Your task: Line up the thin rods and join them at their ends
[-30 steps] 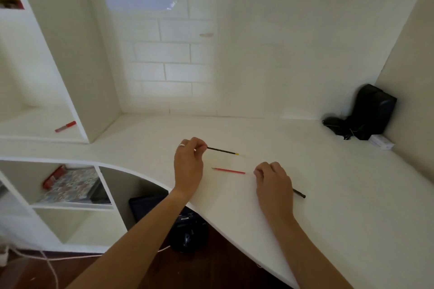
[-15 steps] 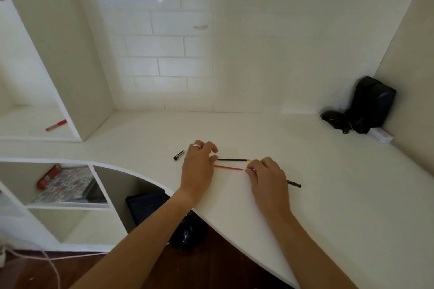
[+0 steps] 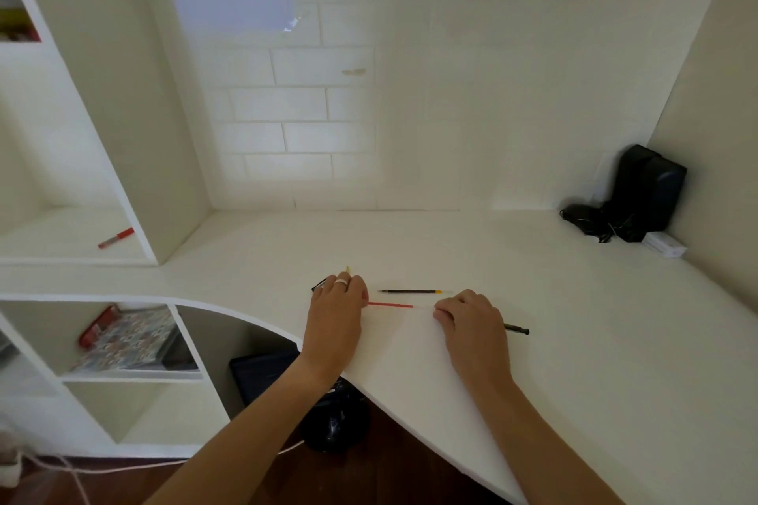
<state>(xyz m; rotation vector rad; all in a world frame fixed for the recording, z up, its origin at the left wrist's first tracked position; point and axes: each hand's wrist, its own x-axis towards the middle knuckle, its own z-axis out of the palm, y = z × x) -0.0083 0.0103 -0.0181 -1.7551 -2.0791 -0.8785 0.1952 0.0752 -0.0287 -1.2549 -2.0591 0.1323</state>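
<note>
While the left hand point(image 3: 337, 314) rests knuckles-up on the desk point(image 3: 574, 340), fingers curled over one end of a red refill point(image 3: 390, 305), the right hand point(image 3: 471, 320) curls round a black pen point(image 3: 517, 328) whose tip juts out behind it. Just beyond, between the hands, lies a black refill point(image 3: 410, 291). Far right stand black speakers point(image 3: 640, 193); a red marker point(image 3: 116, 237) lies on the left shelf.

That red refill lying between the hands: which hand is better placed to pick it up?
Probably the left hand: its fingertips already touch the end of the red refill. The right hand grips a black pen.
</note>
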